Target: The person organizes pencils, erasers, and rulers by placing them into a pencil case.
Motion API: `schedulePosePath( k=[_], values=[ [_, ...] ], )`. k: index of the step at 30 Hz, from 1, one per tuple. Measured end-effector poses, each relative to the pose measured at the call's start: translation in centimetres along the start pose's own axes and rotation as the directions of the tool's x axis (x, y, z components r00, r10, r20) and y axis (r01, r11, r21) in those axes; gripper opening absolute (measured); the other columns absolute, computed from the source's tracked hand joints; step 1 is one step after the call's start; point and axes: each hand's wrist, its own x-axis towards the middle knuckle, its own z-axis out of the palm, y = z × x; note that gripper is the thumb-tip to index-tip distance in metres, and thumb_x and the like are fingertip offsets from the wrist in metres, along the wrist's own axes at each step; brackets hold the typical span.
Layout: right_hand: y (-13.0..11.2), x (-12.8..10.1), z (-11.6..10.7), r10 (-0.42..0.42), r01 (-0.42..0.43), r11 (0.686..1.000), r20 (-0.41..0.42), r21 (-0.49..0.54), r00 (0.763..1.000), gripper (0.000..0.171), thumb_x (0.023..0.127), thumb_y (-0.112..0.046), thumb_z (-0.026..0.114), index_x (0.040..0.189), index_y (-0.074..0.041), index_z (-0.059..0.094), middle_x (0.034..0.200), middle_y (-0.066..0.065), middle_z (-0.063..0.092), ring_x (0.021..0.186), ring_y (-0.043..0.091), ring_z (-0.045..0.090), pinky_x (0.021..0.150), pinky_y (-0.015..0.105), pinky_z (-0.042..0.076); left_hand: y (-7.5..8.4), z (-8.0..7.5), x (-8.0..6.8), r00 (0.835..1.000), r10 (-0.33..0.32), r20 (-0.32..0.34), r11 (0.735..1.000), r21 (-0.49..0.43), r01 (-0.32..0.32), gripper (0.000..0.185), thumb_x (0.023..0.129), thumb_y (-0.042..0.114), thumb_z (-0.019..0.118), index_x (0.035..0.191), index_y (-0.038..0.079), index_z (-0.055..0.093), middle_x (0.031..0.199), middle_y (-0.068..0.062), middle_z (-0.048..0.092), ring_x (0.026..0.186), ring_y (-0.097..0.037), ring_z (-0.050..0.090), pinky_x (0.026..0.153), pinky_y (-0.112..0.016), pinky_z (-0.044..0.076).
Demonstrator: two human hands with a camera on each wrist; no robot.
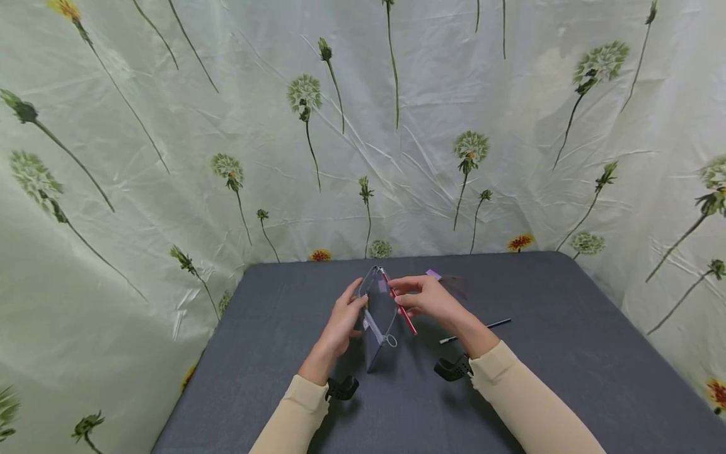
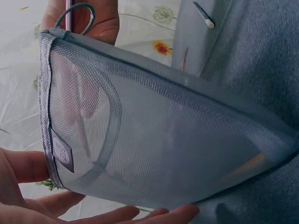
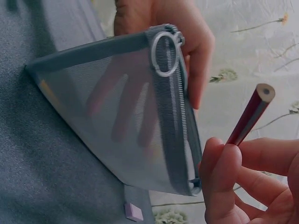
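A grey mesh zipper pouch [image 1: 372,331] stands tilted over the table, its zipped mouth spread apart. My left hand [image 1: 340,321] grips it by the rim, thumb at the edge and the other fingers along the outside. Beside the opening, my right hand [image 1: 428,297] pinches a red pencil [image 1: 406,316] between thumb and fingers. One flat end of that pencil [image 3: 250,112] shows in the right wrist view. A round zipper pull [image 3: 164,54] hangs at the pouch's near corner. Through the mesh, a thin yellow-orange thing [image 2: 246,165] shows near the bottom; its kind is unclear.
A dark pencil [image 1: 493,325] lies on the grey table [image 1: 272,315] by my right wrist. Farther back are a small lilac block [image 1: 433,275] and a dark see-through piece [image 1: 455,285]. A flowered curtain [image 1: 340,126] hangs behind the table.
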Motion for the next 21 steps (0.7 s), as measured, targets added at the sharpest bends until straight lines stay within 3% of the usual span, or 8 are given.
schedulePosePath(
  k=[5,8,12,16,21],
  values=[
    [0.2,0.4,0.7,0.012,-0.012,1.0,-0.014,-0.019,1.0,0.039,0.097,-0.009,0.068,0.136,-0.012,0.065,0.121,0.019,0.063,0.092,0.034,0.071,0.078,0.048,0.058,0.1,-0.1,0.0,1.0,0.025,0.001,1.0,0.014,-0.025,0.054,0.103,0.027,0.053,0.155,0.015,0.041,0.138,-0.025,0.048,0.118,-0.046,0.055,0.073,-0.052,0.058],
    [0.3,0.6,0.9,0.016,-0.016,0.999,-0.027,-0.032,1.0,0.038,0.096,-0.01,0.069,0.133,-0.014,0.067,0.119,0.016,0.065,0.088,0.028,0.071,0.076,0.045,0.059,0.1,-0.2,0.0,0.999,0.039,0.003,0.999,0.023,-0.039,0.054,0.103,0.024,0.053,0.154,0.011,0.042,0.135,-0.026,0.05,0.117,-0.048,0.055,0.073,-0.052,0.059],
    [0.1,0.8,1.3,0.017,-0.018,1.0,-0.035,-0.02,0.999,0.038,0.095,-0.009,0.07,0.132,-0.014,0.068,0.12,0.014,0.066,0.09,0.027,0.071,0.074,0.04,0.059,0.1,-0.2,0.1,0.999,0.047,-0.021,0.998,0.047,-0.046,0.052,0.102,0.022,0.052,0.152,0.009,0.046,0.135,-0.028,0.052,0.116,-0.048,0.056,0.072,-0.051,0.059],
    [-0.1,1.1,1.5,0.02,-0.021,1.0,-0.041,-0.009,0.999,0.038,0.095,-0.008,0.069,0.133,-0.01,0.067,0.121,0.014,0.066,0.088,0.028,0.07,0.076,0.043,0.059,0.5,-0.1,0.1,0.997,0.055,-0.059,0.995,0.091,-0.05,0.048,0.102,0.019,0.05,0.149,0.01,0.05,0.131,-0.025,0.054,0.111,-0.043,0.057,0.07,-0.049,0.059],
    [-0.3,1.4,1.9,0.026,-0.028,0.999,-0.06,-0.024,0.998,0.038,0.094,-0.006,0.07,0.132,-0.008,0.067,0.118,0.018,0.067,0.08,0.025,0.07,0.074,0.044,0.059,0.7,-0.2,-0.1,0.996,0.062,-0.061,0.993,0.106,-0.056,0.046,0.103,0.016,0.045,0.147,0.011,0.053,0.135,-0.023,0.053,0.113,-0.043,0.055,0.07,-0.05,0.058]
  ],
)
